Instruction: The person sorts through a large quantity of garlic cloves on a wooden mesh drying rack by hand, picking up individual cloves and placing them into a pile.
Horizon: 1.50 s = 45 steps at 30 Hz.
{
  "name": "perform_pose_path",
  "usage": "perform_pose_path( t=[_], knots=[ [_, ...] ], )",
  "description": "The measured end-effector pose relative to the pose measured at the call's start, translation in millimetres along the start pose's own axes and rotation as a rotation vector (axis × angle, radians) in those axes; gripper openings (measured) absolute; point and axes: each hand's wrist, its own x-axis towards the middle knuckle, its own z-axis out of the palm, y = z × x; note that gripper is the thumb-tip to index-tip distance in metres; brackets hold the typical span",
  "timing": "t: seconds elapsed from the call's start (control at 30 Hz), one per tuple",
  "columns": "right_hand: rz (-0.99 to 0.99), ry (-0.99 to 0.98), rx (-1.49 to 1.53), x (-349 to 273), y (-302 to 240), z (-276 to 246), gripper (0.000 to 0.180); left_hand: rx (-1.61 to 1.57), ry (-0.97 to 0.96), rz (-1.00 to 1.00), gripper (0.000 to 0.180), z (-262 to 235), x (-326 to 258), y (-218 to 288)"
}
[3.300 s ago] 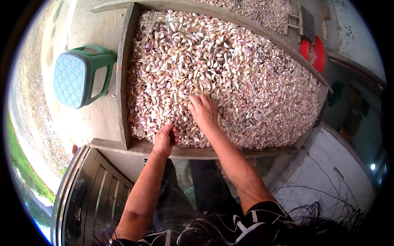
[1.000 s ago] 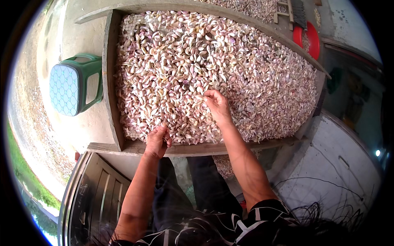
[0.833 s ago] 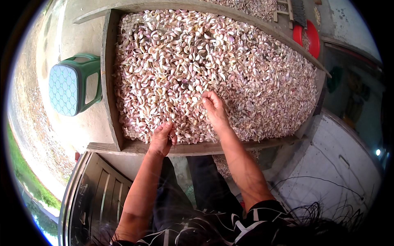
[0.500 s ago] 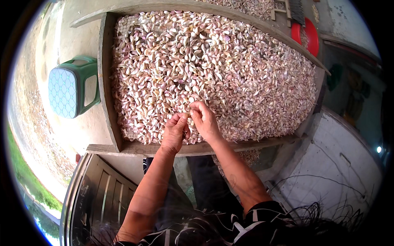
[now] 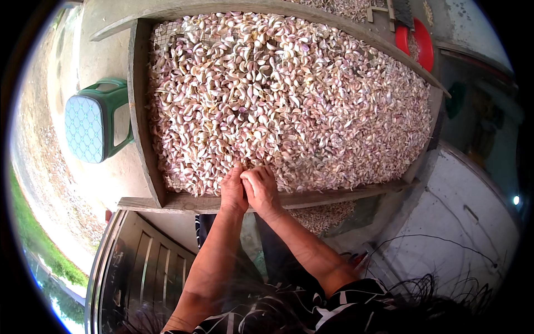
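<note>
Loose garlic cloves [image 5: 300,100], white to pinkish purple, cover a mesh-bottomed tray with a wooden frame [image 5: 143,111]. Over the near edge of the cloves, my left hand [image 5: 232,188] and my right hand [image 5: 260,189] come together with fingertips meeting. Both hands are closed, fingers curled and pinching. Whatever lies between the fingertips is hidden by the fingers, so I cannot make out whether a clove is there. The near wooden rail runs just under my wrists.
A green plastic stool [image 5: 84,128] with a pale blue patterned seat stands left of the tray. Beyond the far right corner sits a red basin [image 5: 425,47]. A dark panelled door [image 5: 146,261] is at lower left, a white panel [image 5: 461,217] at right. More cloves [image 5: 322,217] lie below the tray.
Both hands have moved down toward the near rail. My right hand has drawn in beside the left, its fingers now curled down rather than raised.
</note>
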Motion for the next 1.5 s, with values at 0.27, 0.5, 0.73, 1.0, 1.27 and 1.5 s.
perform_pose_path(
  t=[0.27, 0.5, 0.73, 1.0, 1.27, 1.5],
  knots=[
    [0.181, -0.026, 0.207, 4, 9, -13, 0.01, 0.199, -0.14, -0.024, 0.024, 6, -6, 11],
    [0.159, 0.233, -0.39, 104, 77, -41, 0.022, 0.167, -0.293, -0.01, 0.028, 0, 4, 23],
    [0.429, 0.114, 0.153, 109, 100, -50, 0.015, 0.146, -0.342, -0.03, 0.033, -6, 4, 33],
    [0.774, 0.026, 0.913, 63, 54, -45, 0.009, 0.256, -0.34, -0.033, 0.026, 8, 2, 37],
    [0.494, 0.018, 0.489, 37, 30, -27, 0.02, 0.374, -0.313, -0.024, 0.025, 13, -5, 31],
    [0.154, -0.074, 0.06, 14, -1, -11, 0.024, 0.408, -0.298, -0.045, 0.032, -6, -13, 26]
  ],
)
